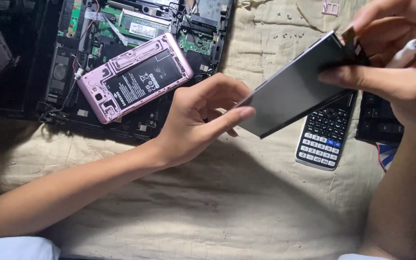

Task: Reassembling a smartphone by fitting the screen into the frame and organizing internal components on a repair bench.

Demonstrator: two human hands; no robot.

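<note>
- Left hand: thumb and fingers pinch the lower-left corner of a flat dark panel, which is tilted and held above the surface.
- Right hand at 2 o'clock: fingers closed on the panel's upper-right end, thumb laid across its face; a white slim tool is tucked in the same hand.
- Panel sits between both hands, right of centre, partly over a calculator.
- Open laptop chassis at 11 o'clock acts as a tray: green circuit board and wiring exposed inside, and a pink phone with its back off lies face down on it, black battery showing.
- Black keyboard edge at 3 o'clock, just right of the calculator.
- Surface: cream quilted cloth, wrinkled; tiny screws scattered at 12–1 o'clock.
- Room beyond cannot be seen.
</note>
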